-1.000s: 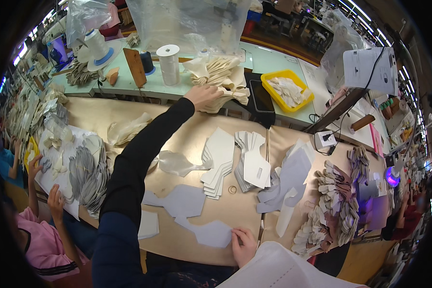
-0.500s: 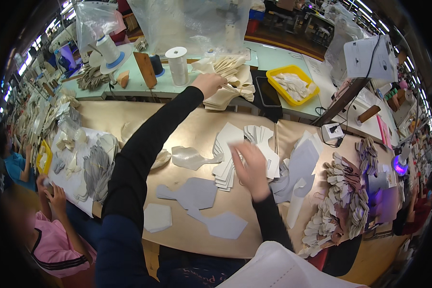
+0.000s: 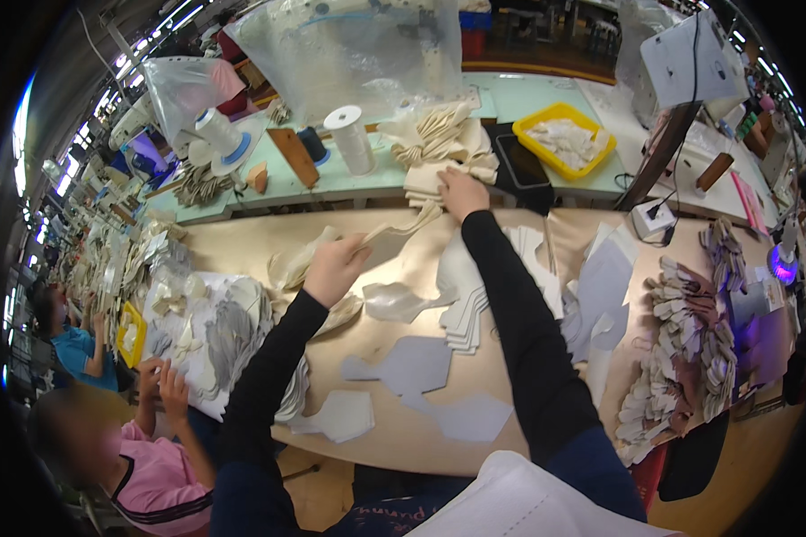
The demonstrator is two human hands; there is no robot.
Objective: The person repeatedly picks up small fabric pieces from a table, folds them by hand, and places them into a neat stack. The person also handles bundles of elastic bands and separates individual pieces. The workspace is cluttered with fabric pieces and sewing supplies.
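My left hand (image 3: 334, 270) is closed on a narrow, cream cut piece (image 3: 405, 225) that points toward the far edge of the table. Farther off, my right hand (image 3: 464, 193) has its fingers bent over the near edge of a stack of cream cut pieces (image 3: 424, 184); its fingertips are partly hidden. Below my right forearm lies a fanned stack of white pieces (image 3: 464, 315). A shiny cream piece (image 3: 394, 302) lies left of it. Nearer to me are two grey cut pieces, one (image 3: 412, 362) above the other (image 3: 475, 417).
A yellow tray (image 3: 540, 165) of white pieces, a dark flat device (image 3: 521, 163) and a white thread cone (image 3: 349, 141) stand along the back. Bundled pieces (image 3: 681, 349) lie at the right. On the left sit grey pieces (image 3: 237, 327) and a person in pink (image 3: 157, 474).
My left hand has drawn back from the far stack with a cream piece. My right hand has reached from the white pieces to that stack. The view has shifted.
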